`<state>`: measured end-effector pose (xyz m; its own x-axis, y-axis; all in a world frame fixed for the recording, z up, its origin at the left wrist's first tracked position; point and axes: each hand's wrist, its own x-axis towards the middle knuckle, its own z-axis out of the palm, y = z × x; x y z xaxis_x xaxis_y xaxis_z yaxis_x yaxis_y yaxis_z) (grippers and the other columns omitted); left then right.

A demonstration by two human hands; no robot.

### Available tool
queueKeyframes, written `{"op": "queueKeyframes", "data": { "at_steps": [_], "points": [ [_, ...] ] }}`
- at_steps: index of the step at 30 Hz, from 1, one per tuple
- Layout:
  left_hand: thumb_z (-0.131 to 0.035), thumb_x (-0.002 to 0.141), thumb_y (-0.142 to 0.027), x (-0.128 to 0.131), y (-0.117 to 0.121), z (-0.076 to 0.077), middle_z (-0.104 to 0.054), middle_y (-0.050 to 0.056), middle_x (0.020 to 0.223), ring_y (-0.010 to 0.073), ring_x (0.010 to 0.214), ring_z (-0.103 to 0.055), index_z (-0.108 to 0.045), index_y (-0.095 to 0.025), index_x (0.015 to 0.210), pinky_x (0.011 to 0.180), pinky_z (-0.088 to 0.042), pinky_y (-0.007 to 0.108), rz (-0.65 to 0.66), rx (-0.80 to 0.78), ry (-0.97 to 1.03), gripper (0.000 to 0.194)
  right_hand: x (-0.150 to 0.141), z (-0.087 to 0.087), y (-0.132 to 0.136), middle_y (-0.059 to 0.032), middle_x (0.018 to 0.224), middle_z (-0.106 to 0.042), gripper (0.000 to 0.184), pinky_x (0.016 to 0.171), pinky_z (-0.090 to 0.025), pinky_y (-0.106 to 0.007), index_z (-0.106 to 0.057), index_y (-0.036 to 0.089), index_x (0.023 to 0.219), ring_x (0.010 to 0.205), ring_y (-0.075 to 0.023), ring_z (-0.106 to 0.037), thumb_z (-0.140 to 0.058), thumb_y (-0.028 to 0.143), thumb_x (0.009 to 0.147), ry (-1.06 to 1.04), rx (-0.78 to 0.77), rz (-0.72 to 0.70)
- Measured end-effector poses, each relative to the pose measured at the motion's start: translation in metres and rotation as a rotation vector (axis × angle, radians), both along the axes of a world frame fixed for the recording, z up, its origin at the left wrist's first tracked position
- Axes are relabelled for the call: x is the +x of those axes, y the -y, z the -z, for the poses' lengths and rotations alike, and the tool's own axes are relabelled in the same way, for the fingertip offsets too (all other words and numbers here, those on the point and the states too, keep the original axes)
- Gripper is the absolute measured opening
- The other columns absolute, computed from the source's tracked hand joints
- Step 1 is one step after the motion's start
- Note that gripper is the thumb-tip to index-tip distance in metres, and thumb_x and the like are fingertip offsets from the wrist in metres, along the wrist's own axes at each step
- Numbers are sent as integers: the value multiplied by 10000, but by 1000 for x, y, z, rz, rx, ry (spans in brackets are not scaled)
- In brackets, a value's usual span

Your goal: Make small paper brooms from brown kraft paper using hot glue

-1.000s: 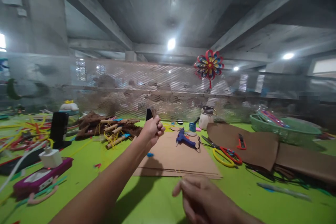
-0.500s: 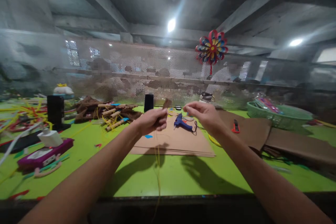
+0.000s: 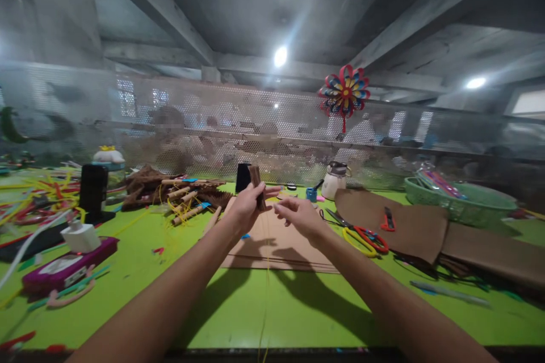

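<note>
My left hand (image 3: pixel 248 206) is closed around a pleated bundle of brown paper (image 3: pixel 256 187), held upright above the stacked brown cardboard sheets (image 3: pixel 279 258). One or two of its fingers point out to the right. My right hand (image 3: pixel 300 216) is just right of the bundle, its thumb and fingertips drawn together in a pinch. Whatever sits between those fingertips is too small to make out. Thin yellow string (image 3: pixel 268 272) hangs below the bundle, past the cardboard, to the table's front edge.
Scissors with red and yellow handles (image 3: pixel 366 240) lie to the right, near brown paper (image 3: pixel 409 218) and a red cutter (image 3: pixel 388 220). A green basket (image 3: pixel 481 204) stands far right. At left are tied paper rolls (image 3: pixel 187 204), a phone (image 3: pixel 93 190) and a purple power strip (image 3: pixel 70 266).
My right hand has moved left and down, close to the left hand. The brown paper bundle now stands upright in my left hand. The scissors have come into view; the blue glue gun no longer shows.
</note>
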<state>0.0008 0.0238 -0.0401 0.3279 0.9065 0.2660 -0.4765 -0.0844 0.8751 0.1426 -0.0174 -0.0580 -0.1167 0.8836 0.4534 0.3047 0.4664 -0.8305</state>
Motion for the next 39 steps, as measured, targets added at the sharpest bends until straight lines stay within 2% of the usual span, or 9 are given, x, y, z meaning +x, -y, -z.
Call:
{"op": "queueKeyframes", "data": {
  "at_steps": [5,10,14,17,20,25,29,35,39],
  "points": [
    [-567,820,-218,17,11,14,-663,70,810,137,622,-603,-483,-164,890,503,-430,212,-68,-24,-40,122,-24,8,7,-67,796,-652,169,608,-381,-275,-617,164,856,695,-174,-570,-546,294,775,434,264,220],
    [-580,801,-215,25,14,29,-675,68,843,139,638,-608,-499,-175,859,531,-427,219,-145,-98,-24,107,-31,27,8,-100,764,-670,146,588,-350,-278,-609,155,856,673,-204,-603,-485,213,804,593,237,407],
    [-615,768,-251,23,13,33,-685,83,865,162,702,-629,-544,-156,857,578,-446,241,-89,-115,-50,148,-21,35,1,-92,762,-676,180,598,-378,-250,-625,150,877,664,-173,-609,-455,188,833,495,203,347],
    [-621,751,-224,13,10,29,-688,101,838,166,705,-633,-584,-116,850,595,-461,250,36,-122,-79,151,-9,34,0,-46,661,-651,203,549,-383,-214,-632,145,809,568,-126,-579,-437,187,849,430,147,194],
    [-593,737,-117,-2,2,22,-684,97,734,208,779,-649,-576,-113,816,751,-496,346,82,-180,37,81,5,32,4,-19,586,-621,211,498,-362,-194,-627,140,746,510,-107,-553,-453,204,846,486,91,46],
    [-529,771,-95,-27,-14,11,-673,108,783,235,830,-654,-564,-126,797,826,-489,424,52,-198,222,54,32,28,14,-23,611,-625,181,487,-324,-196,-641,134,852,505,-104,-524,-467,178,833,640,106,42],
    [-462,805,-60,-41,-23,5,-593,29,605,197,753,-649,-561,-133,805,812,-502,424,-2,-144,284,122,49,23,21,-24,643,-611,192,508,-285,-205,-644,148,864,544,-105,-485,-458,130,824,788,193,55],
    [-363,857,-43,-64,-34,-4,-495,-17,529,120,588,-584,-550,-131,828,722,-535,333,-80,-143,303,208,65,14,31,-60,746,-644,226,546,-277,-221,-644,155,894,625,-129,-516,-420,170,866,934,189,99],
    [-383,828,-1,-101,-42,-15,-484,-21,530,121,572,-563,-538,-122,833,621,-531,289,-286,-219,259,196,74,9,36,-91,819,-670,251,574,-288,-233,-650,151,902,689,-155,-558,-403,192,880,1028,158,141]
  ]
}}
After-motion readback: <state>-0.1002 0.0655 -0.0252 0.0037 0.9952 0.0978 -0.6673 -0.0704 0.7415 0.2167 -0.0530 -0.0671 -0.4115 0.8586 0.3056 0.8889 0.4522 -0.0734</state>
